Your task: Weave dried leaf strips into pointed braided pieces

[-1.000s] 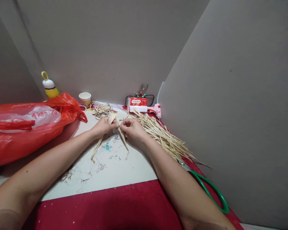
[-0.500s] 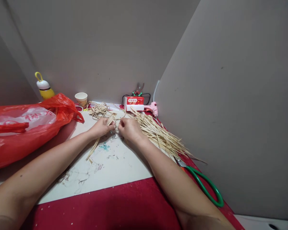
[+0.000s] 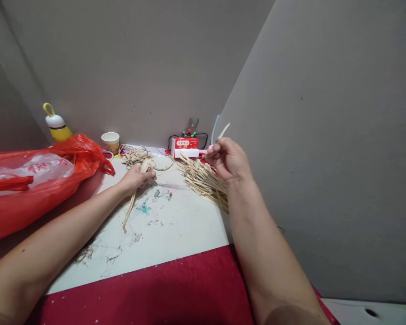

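Note:
Over the white board (image 3: 176, 225), my left hand (image 3: 134, 179) is closed on pale dried husk strips (image 3: 130, 211). Their wide part shows above the thumb and their thin ends hang down toward the board. My right hand (image 3: 232, 158) is raised at the right, its fingers pinched on a single husk strip (image 3: 224, 130) whose tip sticks up above the hand. Below and behind that hand lies a bundle of similar husk strips (image 3: 199, 180), partly covered by the forearm. Just beyond my left hand is a loose coil of twisted husk cord (image 3: 135, 155).
A red plastic bag (image 3: 54, 194) fills the left side. Along the back wall stand a yellow bottle (image 3: 59, 131), a paper cup (image 3: 110, 142), a red box (image 3: 186, 143) and pruning shears (image 3: 190, 128). A pink glue gun (image 3: 205, 151) is partly hidden. Grey walls close in behind and right.
My right hand has moved away from the left, up and to the right, carrying a strip. My left hand has kept its hold. The right forearm now hides the green-handled scissors.

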Motion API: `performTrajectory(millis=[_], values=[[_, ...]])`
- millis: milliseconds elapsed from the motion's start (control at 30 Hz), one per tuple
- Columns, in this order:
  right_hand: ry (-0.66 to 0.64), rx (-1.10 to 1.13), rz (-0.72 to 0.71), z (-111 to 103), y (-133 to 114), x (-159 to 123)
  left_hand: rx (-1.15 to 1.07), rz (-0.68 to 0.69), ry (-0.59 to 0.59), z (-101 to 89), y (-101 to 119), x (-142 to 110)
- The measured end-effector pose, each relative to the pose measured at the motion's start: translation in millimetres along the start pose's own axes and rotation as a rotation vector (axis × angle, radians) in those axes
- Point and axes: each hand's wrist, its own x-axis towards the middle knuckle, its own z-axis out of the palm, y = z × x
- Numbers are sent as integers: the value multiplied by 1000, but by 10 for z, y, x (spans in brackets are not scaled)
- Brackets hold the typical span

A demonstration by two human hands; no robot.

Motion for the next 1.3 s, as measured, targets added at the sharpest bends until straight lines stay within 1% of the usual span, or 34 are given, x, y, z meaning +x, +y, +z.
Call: performTrajectory(millis=[67,133,200,233,267,300,333,367,467,500,533,567,600,633,667,700,733,767,833,867,900,967,1033,1100,1200,1267,1300], values=[[30,2,-122,-111,-235,-38,-14,-7,10,-4,-13,9],[70,-50,-281,-237,-457,-103,-14,-10,12,-10,-30,21],[131,-184,-465,-362,-613,-168,-7,-10,6,-16,-44,30],[164,-290,-539,-420,-653,-188,-4,-8,2,-17,-49,31],[187,-422,-573,-475,-662,-195,-5,-5,-1,-16,-51,31],[195,-565,-560,-526,-642,-184,-9,-5,-1,-13,-51,29],[179,-711,-500,-573,-595,-157,-14,-9,0,-9,-48,26],[135,-857,-406,-613,-528,-115,-20,-12,3,-4,-42,22],[-97,-1288,-73,-659,-295,38,-44,-16,17,11,-18,10],[-161,-1407,-9,-635,-230,73,-53,-17,23,14,-10,7],[-202,-1490,10,-586,-175,90,-63,-16,25,16,-4,4],[-219,-1522,-20,-511,-127,85,-72,-16,25,17,1,1],[-232,-1491,-90,-413,-78,59,-80,-16,23,18,5,-1],[-256,-1407,-175,-294,-21,13,-87,-16,23,20,7,-5],[-302,-1288,-247,-161,49,-47,-93,-15,23,23,9,-9],[-364,-1161,-286,-23,136,-116,-97,-13,23,28,11,-16],[-442,-1051,-279,114,237,-185,-99,-13,22,34,13,-24],[-508,-974,-232,240,345,-249,-101,-13,19,41,18,-34],[-606,-940,-107,432,542,-343,-104,-15,4,56,33,-57],[-629,-920,-46,491,611,-369,-104,-17,-4,62,44,-69],[-635,-892,6,524,651,-382,-105,-20,-10,67,55,-79],[-621,-802,70,527,645,-383,-108,-27,-20,74,76,-94],[-611,-726,93,491,573,-371,-111,-36,-29,76,88,-99],[-614,-696,106,463,514,-360,-107,-44,-41,77,89,-99],[-598,-690,147,469,550,-345,-97,-49,-49,78,83,-92],[-561,-710,102,483,635,-327,-120,-42,-29,77,81,-86],[-525,-740,31,485,680,-318,-138,-40,-16,75,81,-83]])
